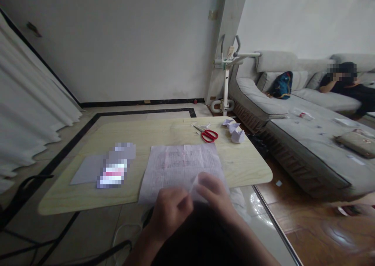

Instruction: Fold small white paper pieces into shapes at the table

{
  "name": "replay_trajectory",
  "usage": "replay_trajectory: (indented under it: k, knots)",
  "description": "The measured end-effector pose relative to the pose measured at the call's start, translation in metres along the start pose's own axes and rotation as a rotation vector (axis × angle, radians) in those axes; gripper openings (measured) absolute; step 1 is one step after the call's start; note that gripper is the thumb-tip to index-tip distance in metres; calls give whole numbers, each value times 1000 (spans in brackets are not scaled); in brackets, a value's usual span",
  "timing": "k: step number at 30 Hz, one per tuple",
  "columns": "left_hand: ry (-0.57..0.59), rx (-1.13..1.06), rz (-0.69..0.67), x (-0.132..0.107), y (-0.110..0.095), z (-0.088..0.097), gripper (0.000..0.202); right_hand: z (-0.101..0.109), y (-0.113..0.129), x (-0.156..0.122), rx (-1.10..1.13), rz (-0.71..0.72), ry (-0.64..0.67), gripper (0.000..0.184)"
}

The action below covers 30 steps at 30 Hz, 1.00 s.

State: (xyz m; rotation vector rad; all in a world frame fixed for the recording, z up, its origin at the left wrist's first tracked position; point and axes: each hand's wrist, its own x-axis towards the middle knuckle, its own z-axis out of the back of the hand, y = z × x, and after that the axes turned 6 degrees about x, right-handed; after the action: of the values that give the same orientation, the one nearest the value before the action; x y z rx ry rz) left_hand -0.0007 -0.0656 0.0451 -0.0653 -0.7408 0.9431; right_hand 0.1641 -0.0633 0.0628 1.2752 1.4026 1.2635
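Observation:
Just over the near edge of the table, my left hand [172, 209] and my right hand [212, 190] are close together, both with fingers curled. A small piece of white paper [193, 184] shows between them, pinched by the right hand and reaching down to the left fingertips. Much of it is hidden by the fingers. Under and beyond the hands lies a large creased sheet of printed paper [175, 164]. Farther back rest red-handled scissors [209, 135], partly spread, beside small paper scraps. Several folded paper shapes [237, 135] stand at the table's right back corner.
The pale wooden table [88, 197] also carries a white sheet [84, 170] and a blurred-out phone-like object [113, 174] at left. A grey sofa [258, 100] with a seated person [345, 82] is at right. White exercise equipment [226, 82] stands behind the table.

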Motion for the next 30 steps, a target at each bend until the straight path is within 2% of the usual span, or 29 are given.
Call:
replay_trajectory:
  k: [4,7,10,18,24,30]
  knots:
    - [-18,55,-116,0,3,-2,36,-1,-4,1,-30,8,23,18]
    - [21,89,-153,0,4,-4,36,-2,-7,1,-72,4,1,20]
    - [78,113,-155,0,4,-6,34,-3,-9,2,-109,11,-10,21]
    - [120,12,-99,-3,2,-6,30,-1,-12,3,-59,41,2,22]
    - [209,-83,26,-1,-1,-4,33,-3,-11,2,-39,19,-41,21]
    - [260,-376,232,3,-5,0,21,-3,-10,1,-88,-11,-67,28]
